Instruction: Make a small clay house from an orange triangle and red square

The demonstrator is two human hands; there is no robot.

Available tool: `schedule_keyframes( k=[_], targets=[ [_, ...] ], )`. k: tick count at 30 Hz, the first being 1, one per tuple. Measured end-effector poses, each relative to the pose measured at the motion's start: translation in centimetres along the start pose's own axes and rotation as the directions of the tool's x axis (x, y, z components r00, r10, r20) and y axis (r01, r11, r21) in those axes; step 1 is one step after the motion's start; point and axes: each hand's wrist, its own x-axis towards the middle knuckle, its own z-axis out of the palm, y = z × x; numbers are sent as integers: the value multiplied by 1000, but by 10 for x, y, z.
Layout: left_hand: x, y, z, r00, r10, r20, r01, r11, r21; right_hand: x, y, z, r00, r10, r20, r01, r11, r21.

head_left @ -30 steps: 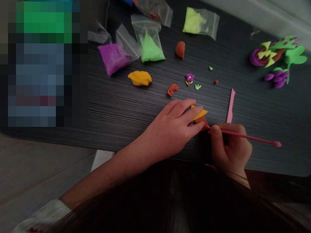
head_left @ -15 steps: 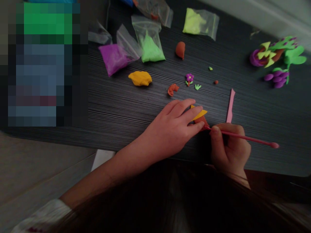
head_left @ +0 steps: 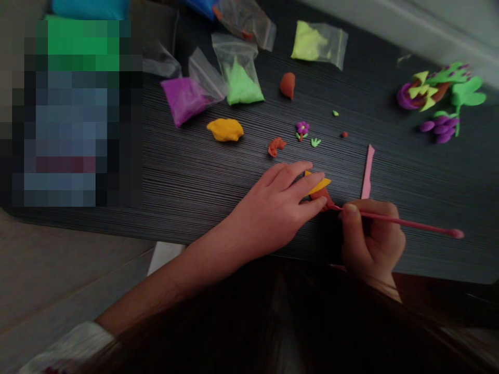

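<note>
My left hand (head_left: 278,205) lies palm down on the dark table, its fingers stretched over a brown and yellow clay piece (head_left: 320,198) and holding it. The thumb and part of the piece are hidden under the hand. A thin pink modelling tool (head_left: 413,224) is pinched in my right hand (head_left: 374,234); its tip meets the brown clay's right edge, and its rounded end points right. Just beyond my right hand lies a flat pink clay knife (head_left: 367,171). A torn brown clay scrap (head_left: 276,147) sits above my left hand, near a small purple clay flower (head_left: 302,130).
A yellow clay lump (head_left: 225,130) and a brown clay lump (head_left: 287,85) lie farther back. Bags of purple (head_left: 185,98), green (head_left: 242,83) and pale yellow clay (head_left: 310,42) stand behind. Finished clay shapes (head_left: 440,127) are at right. A blurred patch covers the left.
My right hand has shifted slightly right, drawing the tool's tip along the brown clay's edge. The left hand stays nearly in place; the whole view has moved a little.
</note>
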Motion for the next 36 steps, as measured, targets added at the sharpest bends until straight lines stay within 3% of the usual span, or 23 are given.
schedule_keyframes(
  k=[4, 29, 36],
  targets=[
    [0, -1, -1, 1000, 2, -28, -3, 1000, -13, -1, 1, 0, 1000, 3, -25, -1, 997, 80],
    [-1, 0, -4, 998, 57, 3, -57, 998, -13, 2, -3, -1, 994, -83, 67, 91, 988, -122],
    [0, 0, -3, 996, 77, 39, -77, 997, 12, 3, -2, -2, 988, -106, 112, 112, 992, -57]
  ],
)
